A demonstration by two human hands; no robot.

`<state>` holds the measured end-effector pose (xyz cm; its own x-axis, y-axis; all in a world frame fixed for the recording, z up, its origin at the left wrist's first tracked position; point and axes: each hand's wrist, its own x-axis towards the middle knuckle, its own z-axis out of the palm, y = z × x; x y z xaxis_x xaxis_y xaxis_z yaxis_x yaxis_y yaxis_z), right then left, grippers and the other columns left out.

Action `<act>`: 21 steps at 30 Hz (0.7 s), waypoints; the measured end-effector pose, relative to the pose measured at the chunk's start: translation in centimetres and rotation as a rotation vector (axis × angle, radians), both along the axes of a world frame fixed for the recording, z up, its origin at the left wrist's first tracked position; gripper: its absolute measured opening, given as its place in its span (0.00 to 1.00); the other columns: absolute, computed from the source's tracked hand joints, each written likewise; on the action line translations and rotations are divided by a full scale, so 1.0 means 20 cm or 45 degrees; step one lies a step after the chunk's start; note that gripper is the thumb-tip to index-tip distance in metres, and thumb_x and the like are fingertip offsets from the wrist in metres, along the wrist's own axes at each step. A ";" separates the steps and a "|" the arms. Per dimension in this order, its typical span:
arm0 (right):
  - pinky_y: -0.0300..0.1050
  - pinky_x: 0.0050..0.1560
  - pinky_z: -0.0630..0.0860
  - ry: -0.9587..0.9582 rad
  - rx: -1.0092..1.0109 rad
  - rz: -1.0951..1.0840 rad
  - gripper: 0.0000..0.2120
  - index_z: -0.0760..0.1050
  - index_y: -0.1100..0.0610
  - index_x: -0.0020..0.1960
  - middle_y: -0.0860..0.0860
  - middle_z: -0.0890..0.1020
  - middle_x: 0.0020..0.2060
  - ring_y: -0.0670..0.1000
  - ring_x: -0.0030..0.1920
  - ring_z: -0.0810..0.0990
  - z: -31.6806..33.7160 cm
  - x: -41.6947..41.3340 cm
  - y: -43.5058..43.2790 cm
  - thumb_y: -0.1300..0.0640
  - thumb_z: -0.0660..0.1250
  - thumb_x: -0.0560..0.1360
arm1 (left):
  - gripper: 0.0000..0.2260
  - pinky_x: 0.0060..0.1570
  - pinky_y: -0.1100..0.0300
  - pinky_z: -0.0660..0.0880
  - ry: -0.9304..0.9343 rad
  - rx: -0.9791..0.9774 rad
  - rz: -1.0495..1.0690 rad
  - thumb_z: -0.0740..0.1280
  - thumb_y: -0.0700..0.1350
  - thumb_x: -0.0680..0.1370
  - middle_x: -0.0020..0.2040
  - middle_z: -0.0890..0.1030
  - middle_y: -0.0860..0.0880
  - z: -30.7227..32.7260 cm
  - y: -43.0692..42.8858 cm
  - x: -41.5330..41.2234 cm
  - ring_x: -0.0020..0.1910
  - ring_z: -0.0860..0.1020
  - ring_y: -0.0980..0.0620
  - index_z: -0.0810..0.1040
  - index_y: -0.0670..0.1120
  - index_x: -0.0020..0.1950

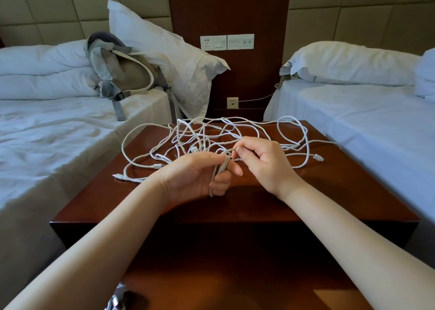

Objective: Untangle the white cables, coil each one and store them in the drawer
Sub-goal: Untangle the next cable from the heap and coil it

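Note:
A tangle of white cables [204, 135] sprawls over the far half of the dark wooden nightstand [329, 192], with plug ends lying at the left and right. My left hand [200, 177] holds a small bundle of folded cable loops [220, 168] between thumb and fingers. My right hand [261, 159] pinches a strand of the same cable just right of that bundle. The nightstand's drawer is out of sight.
A bed [58, 140] with a grey-beige backpack [124, 74] and a pillow stands left of the nightstand. Another bed [376, 121] stands on the right. Wall sockets [227, 42] sit on the wooden panel behind. The nightstand's near half is bare wood.

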<state>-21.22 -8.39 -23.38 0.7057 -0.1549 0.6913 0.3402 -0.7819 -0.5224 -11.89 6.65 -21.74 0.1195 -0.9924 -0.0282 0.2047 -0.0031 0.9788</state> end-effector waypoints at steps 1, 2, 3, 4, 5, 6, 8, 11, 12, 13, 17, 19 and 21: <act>0.43 0.42 0.74 -0.008 0.014 0.004 0.13 0.79 0.60 0.41 0.49 0.80 0.36 0.46 0.40 0.77 0.00 0.00 0.00 0.57 0.58 0.77 | 0.16 0.29 0.64 0.68 -0.009 -0.015 0.039 0.57 0.46 0.76 0.27 0.69 0.49 0.00 -0.01 0.00 0.25 0.66 0.56 0.81 0.39 0.42; 0.40 0.42 0.73 -0.006 0.025 0.011 0.13 0.79 0.60 0.42 0.49 0.80 0.36 0.45 0.41 0.77 0.00 0.00 -0.01 0.57 0.58 0.77 | 0.16 0.28 0.64 0.67 -0.022 -0.026 0.066 0.57 0.46 0.76 0.27 0.69 0.49 0.00 -0.01 -0.01 0.25 0.66 0.56 0.81 0.39 0.41; 0.37 0.43 0.73 0.015 0.038 0.028 0.13 0.79 0.60 0.44 0.48 0.80 0.37 0.44 0.42 0.77 0.00 0.00 -0.01 0.57 0.57 0.77 | 0.15 0.27 0.65 0.67 -0.032 -0.035 0.075 0.58 0.46 0.76 0.26 0.69 0.50 0.00 -0.01 -0.01 0.24 0.65 0.56 0.81 0.39 0.41; 0.37 0.44 0.72 0.053 0.052 0.058 0.14 0.79 0.58 0.47 0.47 0.81 0.39 0.44 0.43 0.78 0.00 0.00 0.00 0.56 0.56 0.78 | 0.15 0.26 0.65 0.66 -0.035 -0.041 0.066 0.58 0.46 0.76 0.25 0.68 0.51 0.00 -0.02 -0.01 0.23 0.65 0.57 0.81 0.40 0.40; 0.37 0.46 0.72 0.101 0.063 0.097 0.14 0.79 0.56 0.50 0.44 0.81 0.40 0.43 0.44 0.78 0.01 -0.01 0.00 0.56 0.55 0.78 | 0.15 0.26 0.66 0.65 -0.031 -0.045 0.050 0.58 0.46 0.76 0.24 0.68 0.52 0.00 -0.02 -0.01 0.22 0.64 0.58 0.80 0.41 0.40; 0.37 0.47 0.72 0.143 0.075 0.142 0.14 0.78 0.55 0.52 0.41 0.81 0.39 0.43 0.44 0.78 0.01 -0.01 0.01 0.55 0.54 0.79 | 0.15 0.25 0.67 0.65 -0.028 -0.045 0.039 0.57 0.46 0.77 0.24 0.67 0.52 0.00 -0.02 -0.01 0.22 0.63 0.58 0.80 0.41 0.39; 0.38 0.46 0.72 0.187 0.088 0.216 0.14 0.77 0.54 0.52 0.38 0.79 0.35 0.42 0.41 0.77 0.01 -0.02 0.02 0.56 0.53 0.80 | 0.16 0.23 0.68 0.64 -0.050 -0.045 0.035 0.56 0.46 0.78 0.22 0.66 0.53 0.01 -0.01 -0.01 0.20 0.62 0.59 0.79 0.43 0.37; 0.42 0.44 0.70 0.243 0.102 0.256 0.15 0.77 0.56 0.48 0.46 0.78 0.34 0.43 0.36 0.73 0.02 -0.02 0.03 0.54 0.53 0.80 | 0.17 0.23 0.67 0.64 -0.094 -0.053 0.074 0.56 0.47 0.77 0.22 0.66 0.52 0.01 -0.01 0.00 0.19 0.62 0.58 0.77 0.43 0.34; 0.41 0.42 0.70 0.251 0.113 0.269 0.14 0.77 0.56 0.46 0.46 0.77 0.33 0.43 0.35 0.72 0.01 -0.02 0.03 0.54 0.53 0.79 | 0.17 0.22 0.66 0.64 -0.093 -0.067 0.090 0.56 0.48 0.77 0.22 0.66 0.51 0.00 -0.01 0.00 0.19 0.62 0.57 0.76 0.43 0.34; 0.38 0.40 0.68 0.250 0.123 0.270 0.14 0.76 0.55 0.43 0.44 0.75 0.32 0.42 0.34 0.71 0.01 -0.01 0.03 0.54 0.53 0.79 | 0.17 0.22 0.66 0.63 -0.092 -0.093 0.102 0.56 0.49 0.77 0.22 0.65 0.51 -0.01 -0.01 0.00 0.19 0.62 0.57 0.75 0.43 0.33; 0.39 0.37 0.67 0.228 0.071 0.149 0.12 0.70 0.47 0.38 0.42 0.72 0.29 0.43 0.32 0.70 0.01 0.00 0.03 0.52 0.54 0.79 | 0.19 0.20 0.68 0.58 -0.173 -0.098 0.301 0.55 0.48 0.81 0.21 0.62 0.53 -0.02 -0.05 -0.01 0.19 0.58 0.58 0.69 0.44 0.31; 0.43 0.36 0.69 0.193 -0.026 0.028 0.12 0.71 0.47 0.39 0.43 0.73 0.29 0.44 0.32 0.72 0.00 0.00 0.02 0.53 0.55 0.80 | 0.20 0.19 0.68 0.55 -0.245 -0.054 0.447 0.52 0.45 0.82 0.20 0.60 0.52 -0.02 -0.07 -0.02 0.18 0.57 0.57 0.67 0.44 0.30; 0.43 0.33 0.69 0.136 -0.116 -0.097 0.12 0.75 0.50 0.42 0.44 0.74 0.28 0.46 0.30 0.73 -0.01 0.01 0.03 0.53 0.56 0.80 | 0.20 0.20 0.68 0.52 -0.291 -0.052 0.554 0.51 0.45 0.82 0.20 0.59 0.52 -0.02 -0.08 -0.03 0.17 0.56 0.57 0.67 0.43 0.31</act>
<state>-20.98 -7.87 -23.63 0.7646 -0.1511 0.6265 0.2241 -0.8491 -0.4783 -12.41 5.05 -22.22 0.5219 -0.8487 0.0853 -0.0414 0.0747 0.9963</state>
